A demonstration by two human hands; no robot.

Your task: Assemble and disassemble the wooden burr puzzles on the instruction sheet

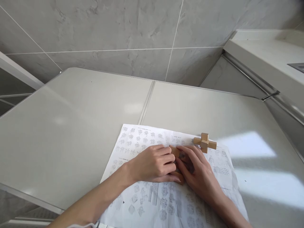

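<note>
Both hands meet over a printed instruction sheet [133, 196] on the table. My left hand [158, 163] is closed, its curled fingers on the left side of some light wooden puzzle pieces [175, 151]. From the other side, the thumb and fingers of my right hand [198, 167] press around the same pieces. One wooden end shows at the top between the hands and another near my left fingertips below; the middle is mostly hidden. Just beyond my right hand, a wooden interlocking cross puzzle [204, 143] rests on the sheet's upper right part, touched by neither hand.
The white folding table [78, 126] has a seam [146, 103] running away from me. Behind it rises a grey tiled wall [106, 28]. A white counter [268, 60] stands at the right, above the table's level. Bright light patches lie on the table's right side.
</note>
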